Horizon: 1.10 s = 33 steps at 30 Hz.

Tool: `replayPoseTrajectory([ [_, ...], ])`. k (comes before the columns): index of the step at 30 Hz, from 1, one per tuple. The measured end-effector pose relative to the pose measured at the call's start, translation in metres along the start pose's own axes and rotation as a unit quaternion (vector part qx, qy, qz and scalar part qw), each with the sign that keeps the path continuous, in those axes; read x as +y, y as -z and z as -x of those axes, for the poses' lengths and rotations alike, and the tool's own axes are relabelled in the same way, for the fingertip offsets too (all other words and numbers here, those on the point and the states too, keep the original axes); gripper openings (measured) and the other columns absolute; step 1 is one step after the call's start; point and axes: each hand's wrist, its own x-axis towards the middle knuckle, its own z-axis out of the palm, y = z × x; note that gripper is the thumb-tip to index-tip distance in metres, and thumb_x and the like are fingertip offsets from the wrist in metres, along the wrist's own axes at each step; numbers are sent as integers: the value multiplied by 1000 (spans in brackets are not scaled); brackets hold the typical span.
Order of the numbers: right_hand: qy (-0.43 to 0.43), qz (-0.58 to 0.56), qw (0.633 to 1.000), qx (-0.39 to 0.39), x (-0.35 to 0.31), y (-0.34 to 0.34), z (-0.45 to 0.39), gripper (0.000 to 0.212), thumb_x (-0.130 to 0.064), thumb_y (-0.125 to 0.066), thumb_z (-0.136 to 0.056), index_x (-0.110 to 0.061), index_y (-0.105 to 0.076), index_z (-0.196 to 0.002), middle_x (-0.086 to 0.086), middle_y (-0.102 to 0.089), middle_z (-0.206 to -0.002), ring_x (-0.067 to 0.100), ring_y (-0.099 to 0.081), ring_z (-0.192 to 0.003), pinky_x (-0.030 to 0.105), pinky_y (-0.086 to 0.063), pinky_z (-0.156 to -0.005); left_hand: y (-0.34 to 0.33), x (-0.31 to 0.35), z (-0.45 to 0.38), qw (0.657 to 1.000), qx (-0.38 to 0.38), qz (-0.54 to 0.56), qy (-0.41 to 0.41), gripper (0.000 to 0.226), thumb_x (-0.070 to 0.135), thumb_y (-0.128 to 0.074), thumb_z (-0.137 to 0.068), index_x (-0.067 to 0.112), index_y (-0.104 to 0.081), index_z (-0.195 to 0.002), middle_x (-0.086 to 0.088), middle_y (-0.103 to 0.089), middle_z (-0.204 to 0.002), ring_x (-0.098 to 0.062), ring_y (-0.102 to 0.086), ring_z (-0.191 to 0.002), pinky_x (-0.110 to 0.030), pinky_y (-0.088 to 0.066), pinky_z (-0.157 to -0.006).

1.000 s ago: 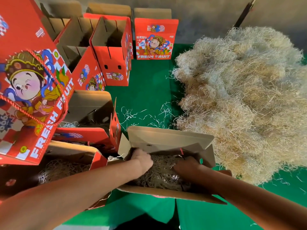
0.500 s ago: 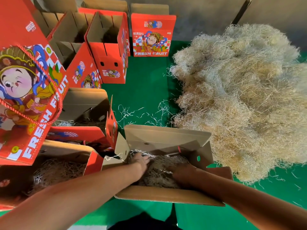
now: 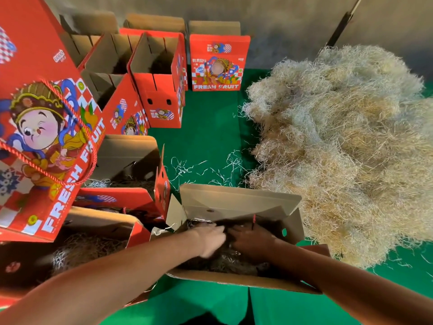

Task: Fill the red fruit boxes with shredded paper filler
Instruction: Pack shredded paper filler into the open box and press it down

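Packing area: fruit boxes [image 3: 161, 80], filler heap [image 3: 339, 146]

The open box [image 3: 236, 281] stands nearest the person, in the middle of the table [image 3: 206, 141]; both hands are inside it, the left hand [image 3: 208, 240] beside the right hand [image 3: 251, 241], on the shredded paper filler [image 3: 225, 263] in it; the big filler pile [image 3: 339, 148] lies to its right, touching the box's right side; loose strands [image 3: 206, 170] lie behind the box; two filled boxes [image 3: 93, 235] stand to its left, one behind the other; a closed box [image 3: 42, 127] is tilted above them; more open boxes [image 3: 154, 78] stand at the far left; one upright box [image 3: 219, 64] stands behind, by the wall.
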Motion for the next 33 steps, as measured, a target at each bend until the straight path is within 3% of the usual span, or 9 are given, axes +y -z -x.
replayPoseTrajectory([
  [3,9,-23,1000,-14,-5,-15,-12,45,-23,-48,-102,-11,-46,-145,20,-30,-158,39,-34,-142,55,-40,-108,-5,1,-2,998,-47,-26,15,47,7,-64,-90,2,-51,-134,-18,-41,-150,-34,-38,-139,-46,-33,-115],
  [6,-54,-116,992,-15,-7,-27,-16,47,-31,-30,-109,-19,-32,-154,20,-43,-152,36,-46,-137,46,-38,-113,-8,-1,-7,996,-73,-36,23,62,11,-66,-91,9,-41,-148,-8,-17,-165,-30,-21,-150,-51,-25,-119],
  [13,-24,-123,990,-62,-9,-25,-19,37,-12,-42,-104,7,-54,-134,24,-57,-132,42,-56,-121,51,-49,-100,3,2,-3,993,-103,-44,40,47,4,-63,-92,8,-55,-138,-3,2,-168,-30,-10,-152,-58,-23,-118],
  [18,-32,-101,986,-128,-5,-25,-3,30,-16,-50,-102,0,-60,-125,23,-61,-125,40,-58,-117,52,-50,-97,3,6,-2,985,-119,-112,48,50,22,-54,-102,19,-42,-151,2,8,-168,-26,-11,-152,-50,-31,-115],
  [22,-42,-115,978,-166,2,-19,13,29,-21,-56,-99,-4,-61,-122,19,-62,-123,34,-60,-114,47,-50,-95,5,2,1,987,-113,-107,39,52,22,-61,-96,13,-48,-145,-7,-17,-165,-29,-24,-147,-50,-38,-109],
  [25,-38,-89,992,-75,1,-3,10,27,-21,-54,-100,-4,-64,-117,20,-63,-117,36,-63,-109,50,-55,-90,17,1,10,996,-45,-79,-2,33,18,-66,-90,2,-66,-118,-18,-62,-126,-33,-59,-114,-47,-54,-92],
  [27,-44,-42,998,-28,-4,-2,5,29,-22,-52,-101,-3,-63,-121,21,-61,-122,39,-59,-114,51,-52,-93,22,1,15,995,39,-83,-40,28,15,-65,-88,4,-65,-113,-16,-66,-111,-36,-64,-102,-48,-56,-84],
  [29,-84,-12,995,-57,-8,-4,3,32,-24,-58,-98,-4,-63,-123,20,-60,-124,39,-56,-118,49,-47,-95,20,6,14,994,66,-85,-34,31,11,-64,-88,5,-62,-119,-15,-66,-111,-37,-64,-103,-50,-55,-85],
  [33,-152,0,977,-151,-10,-18,7,41,-29,-54,-99,-6,-56,-134,20,-52,-137,38,-52,-124,47,-47,-98,-3,7,5,981,-72,-155,88,42,16,-60,-96,8,-55,-137,-16,-54,-140,-33,-49,-130,-45,-44,-103],
])
